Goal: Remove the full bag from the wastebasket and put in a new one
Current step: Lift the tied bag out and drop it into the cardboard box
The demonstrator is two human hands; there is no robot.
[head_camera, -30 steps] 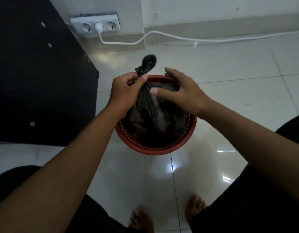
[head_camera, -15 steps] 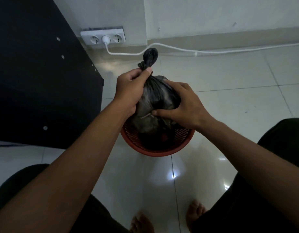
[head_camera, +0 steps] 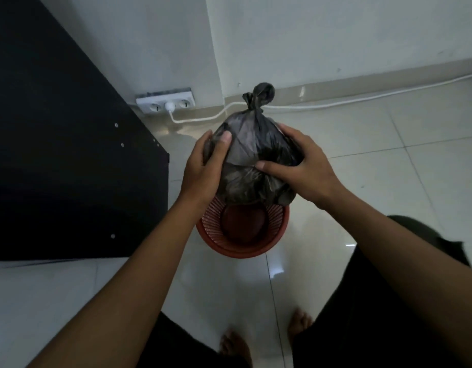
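The full black bag (head_camera: 249,166), knotted at its top, hangs above the red mesh wastebasket (head_camera: 242,250), clear of the rim. My left hand (head_camera: 205,166) grips the bag's left side, thumb on the front. My right hand (head_camera: 302,166) grips its right side, thumb across the front. The basket stands on the tiled floor, and its red bottom shows with nothing in it. No new bag is in view.
A black furniture panel (head_camera: 70,155) stands close to the left of the basket. A white power strip (head_camera: 167,102) with a white cable (head_camera: 362,100) lies along the wall behind. My bare feet (head_camera: 234,349) are below the basket on the glossy tiles.
The bag has risen out of the basket. My left hand moved from the knotted neck down to the bag's side, and the basket's bottom has come into sight.
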